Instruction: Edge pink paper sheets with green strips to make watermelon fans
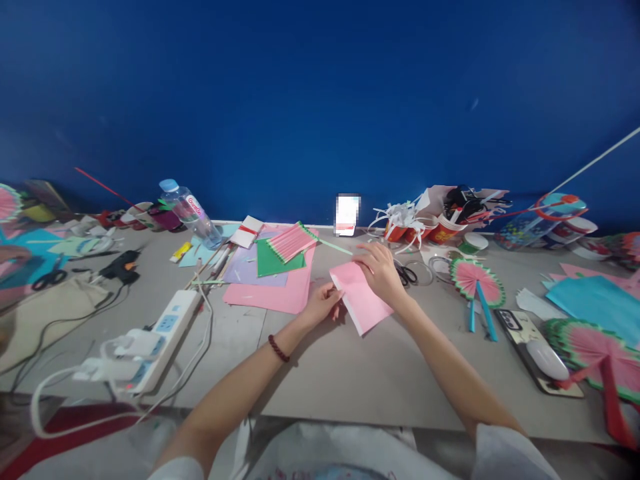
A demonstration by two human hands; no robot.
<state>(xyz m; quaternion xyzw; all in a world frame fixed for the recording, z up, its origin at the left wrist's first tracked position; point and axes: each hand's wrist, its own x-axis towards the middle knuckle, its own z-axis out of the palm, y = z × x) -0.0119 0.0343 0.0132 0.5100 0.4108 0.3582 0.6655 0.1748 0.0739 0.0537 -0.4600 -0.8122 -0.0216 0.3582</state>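
Note:
A sheet of pink paper [367,305], with a pale strip along its left edge, is tilted over the grey table in front of me. My left hand [323,305] pinches that left edge, its fingers closed. At the upper edge, my right hand [379,270] has its bent fingers on the paper, thumb side hidden. A pale green strip [336,247] reaches close to the right fingertips; I cannot tell whether they touch it. To the left, a pleated pink paper with green edges [291,243] rests on green paper [274,261], above larger pink sheets [267,298].
A power strip [173,327] with plugs and cables lies left, near a glue gun [120,267] and water bottle [193,213]. Scissors [407,273] lie behind my right hand. Rightward are paper fans [477,283], a phone [520,340] and a mouse [547,360]. Another person's hand [13,255] shows far left.

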